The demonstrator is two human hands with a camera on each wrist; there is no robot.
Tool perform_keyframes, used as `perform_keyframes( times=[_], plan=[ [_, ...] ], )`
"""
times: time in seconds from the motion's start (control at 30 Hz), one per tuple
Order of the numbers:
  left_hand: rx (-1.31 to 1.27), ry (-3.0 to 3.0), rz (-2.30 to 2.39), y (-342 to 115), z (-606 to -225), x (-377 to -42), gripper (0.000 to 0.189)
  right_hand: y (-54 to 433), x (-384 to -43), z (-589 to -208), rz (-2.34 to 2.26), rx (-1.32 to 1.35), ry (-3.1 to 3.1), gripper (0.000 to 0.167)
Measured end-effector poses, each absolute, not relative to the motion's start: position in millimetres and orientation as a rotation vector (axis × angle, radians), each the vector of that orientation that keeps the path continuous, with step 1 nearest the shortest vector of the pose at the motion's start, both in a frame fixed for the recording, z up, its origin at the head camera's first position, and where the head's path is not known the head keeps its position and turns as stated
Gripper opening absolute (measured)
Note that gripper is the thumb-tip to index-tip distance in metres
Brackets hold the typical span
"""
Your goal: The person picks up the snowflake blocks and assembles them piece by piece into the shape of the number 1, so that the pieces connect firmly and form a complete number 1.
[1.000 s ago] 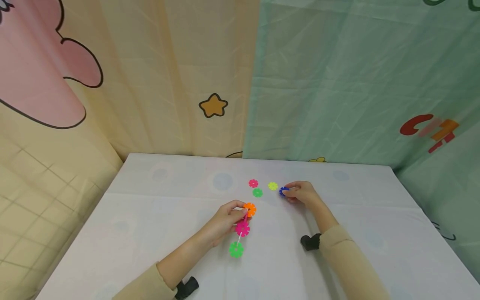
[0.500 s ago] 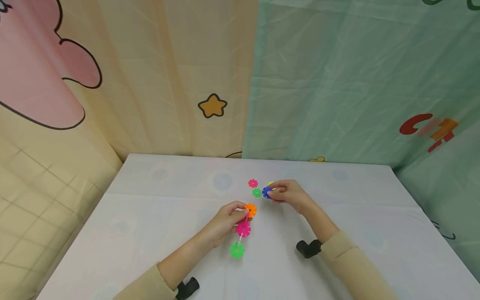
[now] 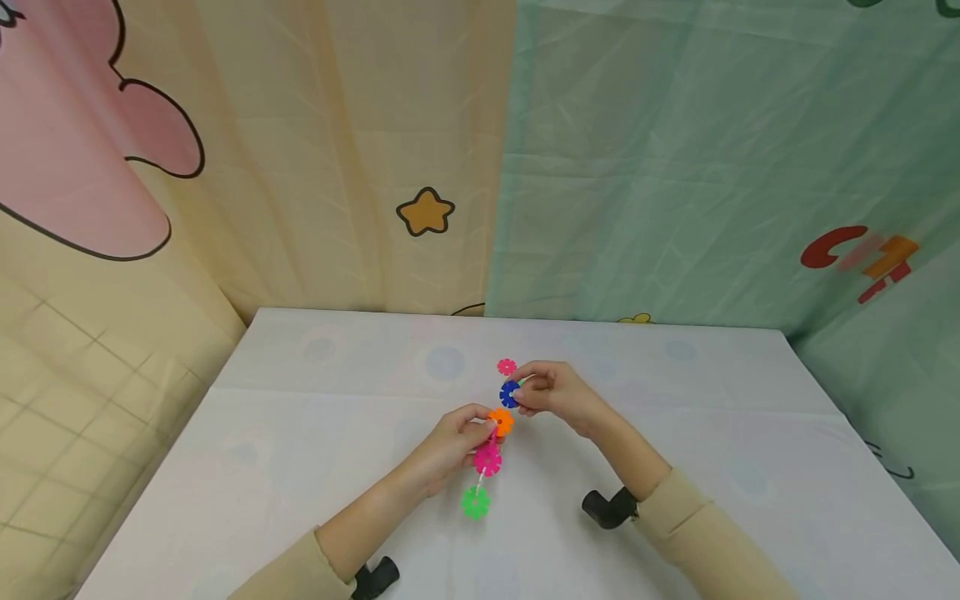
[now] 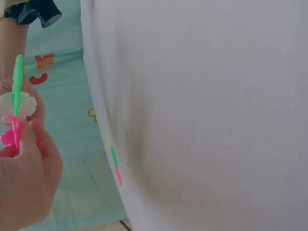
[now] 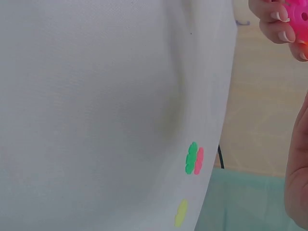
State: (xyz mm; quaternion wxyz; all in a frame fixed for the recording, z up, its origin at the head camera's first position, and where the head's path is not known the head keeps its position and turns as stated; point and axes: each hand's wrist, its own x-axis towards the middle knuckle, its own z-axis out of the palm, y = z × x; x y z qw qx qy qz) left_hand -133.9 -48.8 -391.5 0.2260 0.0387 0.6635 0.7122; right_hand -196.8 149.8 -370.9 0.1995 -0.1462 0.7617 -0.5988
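Note:
My left hand (image 3: 450,446) pinches a chain of interlocking flower-shaped plastic discs. An orange disc (image 3: 500,422) is at its upper end, followed by a pink disc (image 3: 487,459); a bright green disc (image 3: 476,502) hangs lowest. Between pink and green sits a whitish disc (image 4: 19,106), seen more plainly in the left wrist view. Thumb and fingers of my right hand (image 3: 558,393) pinch a dark blue flower disc (image 3: 509,394) just above the orange one. Whether those two discs touch, I cannot tell. The blue disc is not visible in the right wrist view.
Beyond the hands, a pink-red disc (image 3: 507,367), a green disc (image 5: 191,158) and a yellow disc (image 5: 181,213) lie flat on the white-covered table (image 3: 337,433). My right hand mostly hides the green and yellow ones from the head view. Printed curtains (image 3: 637,167) hang behind the table.
My right hand has moved left with the blue disc, from beside the yellow disc to just above the orange disc. My left hand and the chain have stayed almost still.

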Motion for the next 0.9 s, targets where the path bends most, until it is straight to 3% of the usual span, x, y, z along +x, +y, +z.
perform_keyframes(
  times=[0.9],
  plan=[
    [0.014, 1.757, 2.083, -44.1, -383.3, -128.5, 0.014, 135.1, -178.6, -371.1, -1.802, -0.671, 2.090, 0.016]
  ],
)
